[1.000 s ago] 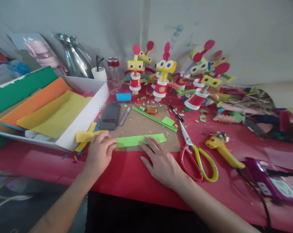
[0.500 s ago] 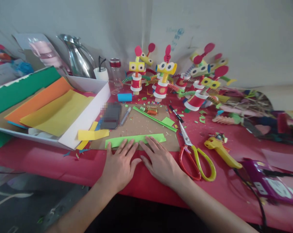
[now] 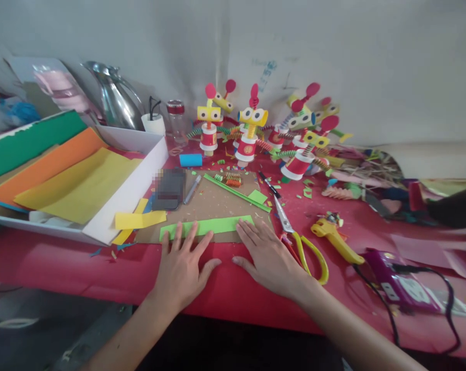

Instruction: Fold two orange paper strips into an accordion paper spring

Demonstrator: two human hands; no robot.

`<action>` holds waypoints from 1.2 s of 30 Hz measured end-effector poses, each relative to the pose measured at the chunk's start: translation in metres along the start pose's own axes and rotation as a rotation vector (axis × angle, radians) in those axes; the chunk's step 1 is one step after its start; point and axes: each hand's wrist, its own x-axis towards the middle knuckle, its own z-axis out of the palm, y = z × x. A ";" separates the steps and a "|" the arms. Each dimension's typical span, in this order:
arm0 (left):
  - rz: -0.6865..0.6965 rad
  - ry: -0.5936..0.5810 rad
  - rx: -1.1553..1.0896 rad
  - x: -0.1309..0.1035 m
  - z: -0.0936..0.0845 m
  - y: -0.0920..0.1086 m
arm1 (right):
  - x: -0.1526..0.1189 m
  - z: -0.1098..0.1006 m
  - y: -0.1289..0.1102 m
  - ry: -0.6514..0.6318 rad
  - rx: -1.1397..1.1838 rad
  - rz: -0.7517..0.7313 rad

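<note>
A light green paper strip (image 3: 221, 224) lies along the front edge of a brown cardboard sheet (image 3: 213, 198). My left hand (image 3: 184, 265) rests flat with fingers spread, its fingertips on the strip's left part. At the strip's right end, the fingertips of my right hand (image 3: 265, 252) press down, palm lowered and thumb apart. Farther back on the cardboard lie a narrow folded green strip (image 3: 236, 192), a small green paper piece (image 3: 258, 196) and coiled paper springs (image 3: 233, 179). Scissors with red and yellow handles (image 3: 313, 257) lie just right of my right hand, which partly hides the red handle.
A white box (image 3: 120, 206) of coloured paper stands at left. A phone (image 3: 170, 189), a pen (image 3: 192, 189) and a yellow strip (image 3: 140, 220) lie beside it. Paper-cup figures (image 3: 248, 147) stand behind. A yellow glue gun (image 3: 337, 239) and a purple device (image 3: 400, 283) with cable are at right.
My hands have slid apart along the green strip, the right one reaching its right end. The whole view has shifted slightly, and a dark shape has come in at the right edge.
</note>
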 end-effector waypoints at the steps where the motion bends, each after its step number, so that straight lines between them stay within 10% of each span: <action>1: -0.005 0.006 0.004 0.000 0.001 0.000 | -0.001 0.000 0.001 -0.001 -0.011 0.000; 20: 0.020 -0.021 0.038 -0.002 0.001 -0.004 | 0.055 -0.022 0.005 0.183 0.067 0.151; 30: 0.070 0.089 -0.098 -0.005 -0.003 -0.006 | 0.074 -0.029 0.011 -0.242 0.090 0.117; 36: -0.361 0.188 -0.771 -0.003 -0.019 0.010 | 0.056 -0.017 -0.002 -0.021 0.536 0.304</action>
